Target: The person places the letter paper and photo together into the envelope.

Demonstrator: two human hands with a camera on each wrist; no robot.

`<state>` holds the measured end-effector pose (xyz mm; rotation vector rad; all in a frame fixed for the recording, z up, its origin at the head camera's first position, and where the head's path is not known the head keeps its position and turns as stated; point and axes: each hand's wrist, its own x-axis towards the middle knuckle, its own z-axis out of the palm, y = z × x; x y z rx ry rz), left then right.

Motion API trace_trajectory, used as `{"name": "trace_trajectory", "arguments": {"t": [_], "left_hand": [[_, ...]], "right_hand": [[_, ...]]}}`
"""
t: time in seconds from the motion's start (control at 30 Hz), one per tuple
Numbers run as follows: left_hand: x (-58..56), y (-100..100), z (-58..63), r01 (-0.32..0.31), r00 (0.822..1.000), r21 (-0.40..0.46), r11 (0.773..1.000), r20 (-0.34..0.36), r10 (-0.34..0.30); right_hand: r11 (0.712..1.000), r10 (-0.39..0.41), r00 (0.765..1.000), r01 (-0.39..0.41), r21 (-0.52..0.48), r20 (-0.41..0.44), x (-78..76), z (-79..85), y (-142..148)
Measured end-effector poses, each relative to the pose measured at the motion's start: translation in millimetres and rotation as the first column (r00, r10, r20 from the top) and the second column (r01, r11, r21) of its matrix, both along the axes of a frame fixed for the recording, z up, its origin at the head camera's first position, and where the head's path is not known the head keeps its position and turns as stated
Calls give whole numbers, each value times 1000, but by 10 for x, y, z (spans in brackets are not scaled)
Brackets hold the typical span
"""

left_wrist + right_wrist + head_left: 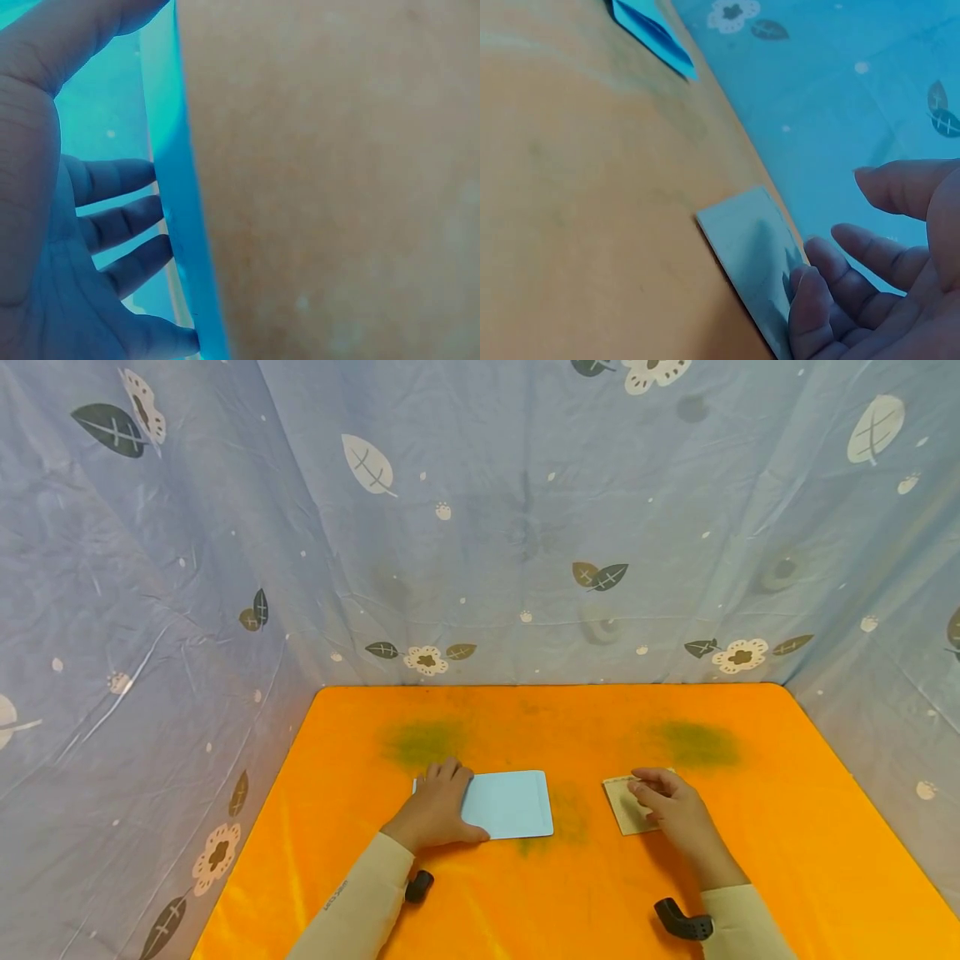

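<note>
A light blue envelope-like packet lies flat near the middle of the table. My left hand spans its left end, thumb at the near edge and fingertips at the far edge. The left wrist view shows those fingertips along the blue side. From the right wrist, the packet's end shows a dark slit. My right hand hovers with loosely bent fingers over a flat tan square, partly covering it. Its fingers cast a shadow on the square and pinch nothing.
Orange cloth with greenish smudges covers the table. Blue patterned curtains stand along the back and both sides. A black curved mount sits by the right sleeve, another dark mount by the left.
</note>
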<state>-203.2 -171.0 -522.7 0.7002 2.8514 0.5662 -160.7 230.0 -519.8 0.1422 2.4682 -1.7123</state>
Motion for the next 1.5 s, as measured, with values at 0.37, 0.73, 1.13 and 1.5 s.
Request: {"name": "trace_trajectory", "arguments": {"t": [0.37, 0.73, 1.13, 1.5], "left_hand": [[-10, -2, -28, -2, 1000, -8, 1000, -6, 2], [-18, -8, -52, -1, 1000, -11, 1000, -10, 1], [-15, -13, -63, 5, 1000, -14, 1000, -20, -5], [-3, 1, -37, 7, 1000, 11, 1000, -18, -7]], "right_hand": [[1000, -28, 1000, 28, 15, 6, -15, -21, 145], [995, -73, 997, 71, 67, 23, 4, -28, 273], [989, -118, 991, 112, 97, 63, 50, -1, 450], [988, -146, 979, 137, 74, 140, 20, 73, 436]]}}
